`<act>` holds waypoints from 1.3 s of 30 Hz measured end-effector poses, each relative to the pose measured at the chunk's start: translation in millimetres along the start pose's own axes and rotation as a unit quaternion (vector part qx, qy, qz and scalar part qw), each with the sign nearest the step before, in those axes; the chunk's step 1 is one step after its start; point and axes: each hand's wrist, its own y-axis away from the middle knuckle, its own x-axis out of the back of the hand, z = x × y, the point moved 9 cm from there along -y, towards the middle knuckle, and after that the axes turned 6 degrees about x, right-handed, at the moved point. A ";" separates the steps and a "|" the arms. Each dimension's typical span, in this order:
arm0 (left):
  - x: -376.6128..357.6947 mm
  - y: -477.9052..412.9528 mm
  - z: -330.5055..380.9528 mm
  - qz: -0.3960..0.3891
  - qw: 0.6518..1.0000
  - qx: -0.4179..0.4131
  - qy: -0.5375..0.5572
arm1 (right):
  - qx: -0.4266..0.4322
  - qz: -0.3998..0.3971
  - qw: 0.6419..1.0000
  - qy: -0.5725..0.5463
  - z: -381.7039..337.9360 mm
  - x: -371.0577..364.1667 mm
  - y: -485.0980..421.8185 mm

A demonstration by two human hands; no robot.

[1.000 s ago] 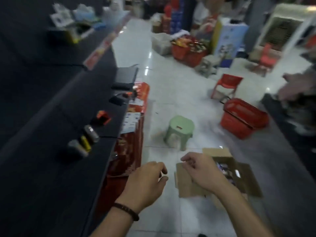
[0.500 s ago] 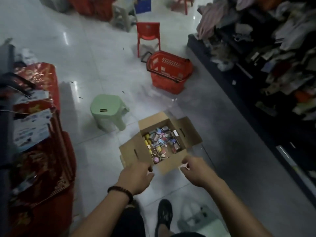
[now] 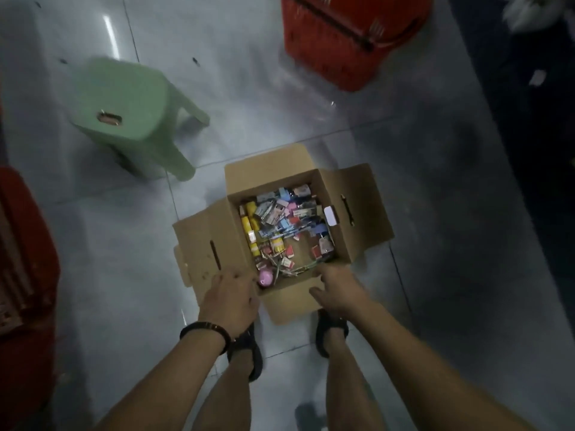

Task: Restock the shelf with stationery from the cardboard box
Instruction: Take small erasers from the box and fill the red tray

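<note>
An open cardboard box (image 3: pixel 357 213) stands on the tiled floor with all flaps folded out. Several small stationery items (image 3: pixel 280 219) lie loose inside: yellow tubes along the left, blue and pink packets in the middle, a round pink item (image 3: pixel 266 278) at the near left corner. My left hand (image 3: pixel 230 293), a dark bracelet on its wrist, lies over the near left corner, fingers next to the pink item. My right hand (image 3: pixel 339 290) is at the near rim with the thumb spread over the near flap and the fingers reaching over the edge. Neither hand holds an item. The shelf is out of view.
A pale green plastic stool (image 3: pixel 124 110) stands to the far left of the box. Beyond the box on the right is a red shopping basket (image 3: pixel 342 42). Red packaged goods (image 3: pixel 25 259) line the left edge. A dark shelf base (image 3: pixel 544 150) runs along the right. My sandalled feet (image 3: pixel 245 353) are just behind the box.
The view swung from the left shelf down to the floor. I bent closer to the box, and both hands came down from mid-air to its near rim.
</note>
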 end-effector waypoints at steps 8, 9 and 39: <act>-137.5 -152.1 -53.9 0.074 0.986 0.112 0.100 | -0.024 -0.073 0.996 0.035 93.7 -118.1 -233.6; -151.6 -159.9 -59.2 0.082 0.982 0.118 0.122 | -0.028 -0.067 0.997 0.022 98.3 -130.6 -253.8; -206.7 -188.3 -64.6 0.178 0.952 0.160 0.193 | -0.102 0.033 0.994 -0.028 97.4 -226.3 -335.7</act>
